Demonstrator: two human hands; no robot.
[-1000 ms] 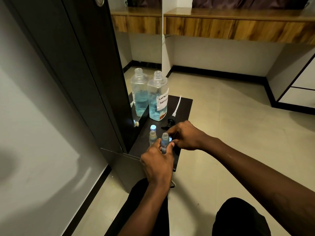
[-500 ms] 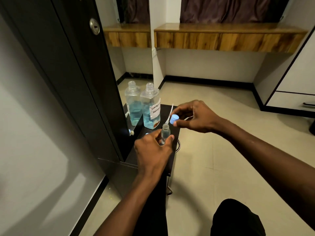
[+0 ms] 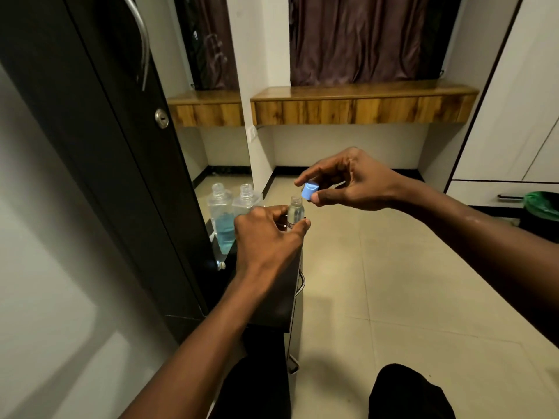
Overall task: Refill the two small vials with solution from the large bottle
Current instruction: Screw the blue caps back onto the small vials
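Observation:
My left hand (image 3: 266, 234) grips a small clear vial (image 3: 295, 210) upright above the black stand; its mouth is uncovered. Just right of the vial's neck, my right hand (image 3: 354, 179) pinches the vial's blue cap (image 3: 309, 191) between thumb and fingers. The large clear bottle (image 3: 246, 198), capless, stands behind my left hand, which covers most of it. Its reflection (image 3: 220, 219) with blue liquid shows in the mirrored door. The second vial is hidden behind my left hand.
A dark mirrored wardrobe door (image 3: 127, 146) stands close on the left. The small black stand (image 3: 281, 297) holds the bottles. Beige tiled floor (image 3: 378, 282) spreads to the right, with a wooden shelf (image 3: 360, 101) at the back and a black bin (image 3: 541, 213) at far right.
My right hand took the blue cap off the vial and drew it up and to the right. My left hand kept its hold on the vial. The camera tilted upward.

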